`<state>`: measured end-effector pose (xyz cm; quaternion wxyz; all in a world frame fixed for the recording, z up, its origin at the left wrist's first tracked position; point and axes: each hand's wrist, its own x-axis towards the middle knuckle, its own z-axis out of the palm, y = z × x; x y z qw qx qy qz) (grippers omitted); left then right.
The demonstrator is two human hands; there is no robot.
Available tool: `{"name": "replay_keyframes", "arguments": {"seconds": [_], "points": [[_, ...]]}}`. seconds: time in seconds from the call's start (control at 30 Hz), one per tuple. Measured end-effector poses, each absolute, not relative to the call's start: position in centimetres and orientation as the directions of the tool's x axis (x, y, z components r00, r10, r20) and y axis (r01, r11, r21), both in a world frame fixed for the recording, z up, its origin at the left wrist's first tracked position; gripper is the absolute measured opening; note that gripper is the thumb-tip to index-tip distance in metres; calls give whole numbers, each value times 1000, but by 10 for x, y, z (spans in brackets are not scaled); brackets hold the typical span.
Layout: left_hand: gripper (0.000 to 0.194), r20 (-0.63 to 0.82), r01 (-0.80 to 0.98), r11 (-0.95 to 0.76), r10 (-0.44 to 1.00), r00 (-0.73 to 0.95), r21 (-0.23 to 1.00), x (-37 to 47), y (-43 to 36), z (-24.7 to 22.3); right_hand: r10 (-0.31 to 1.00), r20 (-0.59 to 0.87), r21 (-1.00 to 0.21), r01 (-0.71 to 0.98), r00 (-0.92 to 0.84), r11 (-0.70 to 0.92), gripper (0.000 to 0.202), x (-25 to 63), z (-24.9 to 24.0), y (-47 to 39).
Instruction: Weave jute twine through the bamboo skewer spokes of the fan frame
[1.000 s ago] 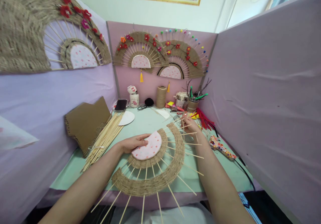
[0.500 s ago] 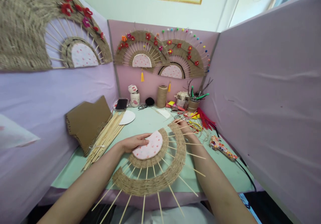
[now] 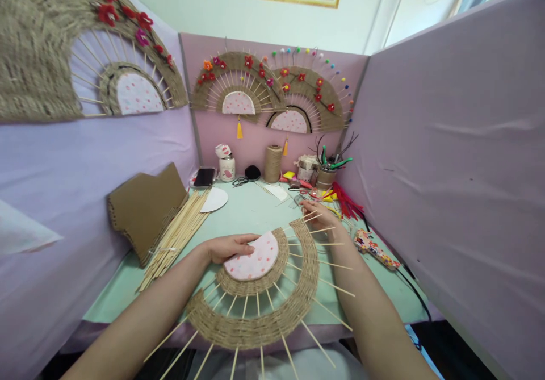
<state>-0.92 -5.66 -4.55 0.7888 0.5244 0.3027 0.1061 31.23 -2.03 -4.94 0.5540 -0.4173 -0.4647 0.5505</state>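
A half-round woven fan (image 3: 255,334) of twine and thin bamboo sticks is held over the table's front edge, its sticks fanning toward me. At its centre is a white half-disc (image 3: 255,258) with pink dots. My left hand (image 3: 232,247) grips this centre piece, thumb on top and the other fingers partly hidden. Beside the fan's far right end, my right hand (image 3: 320,214) has its fingers pinched together close to the stick tips. What lies between those fingers is too small to make out.
Bundled bamboo sticks (image 3: 176,238) and cardboard (image 3: 147,204) lie left, near a white half-disc (image 3: 215,200). A twine spool (image 3: 273,164) and a tool pot (image 3: 326,176) stand at the back. A glue gun (image 3: 374,249) with a cord lies right. Finished fans (image 3: 238,65) hang on the partition.
The fan has come slightly lower and nearer to me, still in my left hand. My right hand has shifted a little to the right, off the end of the woven band.
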Motion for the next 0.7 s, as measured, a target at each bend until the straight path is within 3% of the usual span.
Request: {"name": "replay_keyframes", "arguments": {"seconds": [0.17,0.33,0.43,0.7], "points": [[62,-371,178,398,484,793,900,-9,-57,-45,998,23,-963,-268,-51,9,42,322,-48,-17],[66,-354,152,394,513,782,906,-10,-55,-45,963,206,-948,-208,174,240,34,321,-44,-12],[65,-338,117,396,553,761,911,-11,-53,-45,943,256,-926,-226,212,302,38,319,-41,-13],[64,-290,79,345,620,730,935,-11,-53,-39,950,198,-923,-280,240,263,53,320,-39,-12]]}}
